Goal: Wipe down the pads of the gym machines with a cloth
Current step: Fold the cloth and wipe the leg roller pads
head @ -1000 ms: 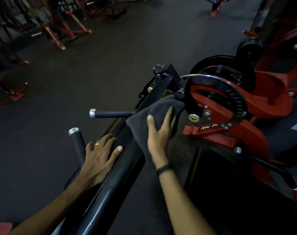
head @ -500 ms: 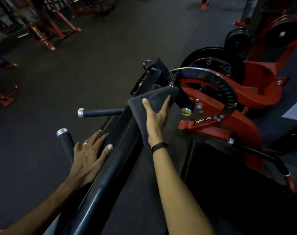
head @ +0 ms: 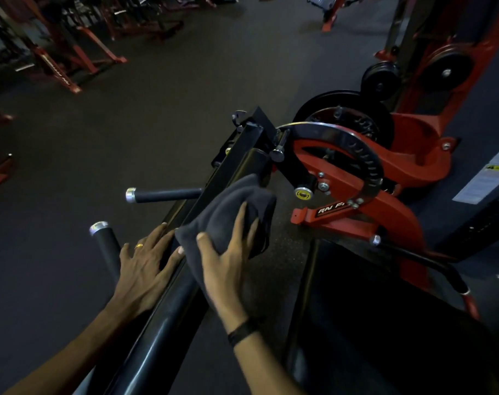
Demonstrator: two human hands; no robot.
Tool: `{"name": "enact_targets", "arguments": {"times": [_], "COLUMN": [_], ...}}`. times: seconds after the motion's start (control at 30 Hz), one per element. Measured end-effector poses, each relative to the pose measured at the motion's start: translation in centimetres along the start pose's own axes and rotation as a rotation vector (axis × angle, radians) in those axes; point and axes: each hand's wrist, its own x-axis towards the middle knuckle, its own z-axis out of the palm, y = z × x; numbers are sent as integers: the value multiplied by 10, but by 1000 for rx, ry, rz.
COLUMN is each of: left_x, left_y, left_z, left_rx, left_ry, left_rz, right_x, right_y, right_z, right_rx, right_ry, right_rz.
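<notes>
A long black pad point(head: 168, 317) runs from the lower left up toward the middle of the head view. A dark grey cloth point(head: 228, 212) lies draped over its upper part. My right hand point(head: 228, 263) presses flat on the cloth with straight, spread fingers. My left hand point(head: 145, 266) rests flat on the pad's left side just below the cloth, a ring on one finger.
Two black handles with silver caps point(head: 163, 195) point(head: 104, 240) stick out left of the pad. A red frame with a chrome notched arc point(head: 365, 158) and black weight plates point(head: 379, 78) stands to the right. A dark seat pad point(head: 385, 323) lies lower right. More red machines point(head: 60, 64) line the back.
My right hand has slid the cloth down the pad toward me, close to my left hand. The left hand has stayed on the pad's side.
</notes>
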Motion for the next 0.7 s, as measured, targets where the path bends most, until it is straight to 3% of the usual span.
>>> {"name": "enact_targets", "arguments": {"times": [0.07, 0.2, 0.4, 0.57, 0.7], "left_x": [1, 1, 6, -1, -2], "left_y": [-2, -6, -15, -1, -8], "left_z": [0, 6, 7, 3, 3], "left_rx": [1, 5, 96, -31, 10], "left_ry": [-7, 7, -51, 33, -16], "left_rz": [3, -6, 16, -19, -4], "right_x": [9, 66, -47, 25, -42], "right_y": [4, -5, -3, -7, -5], "right_z": [1, -5, 8, 2, 9], "right_rx": [82, 116, 13, 167, 27], "right_ry": [-30, 115, 92, 109, 108], "right_rz": [-27, 147, -70, 147, 19]}}
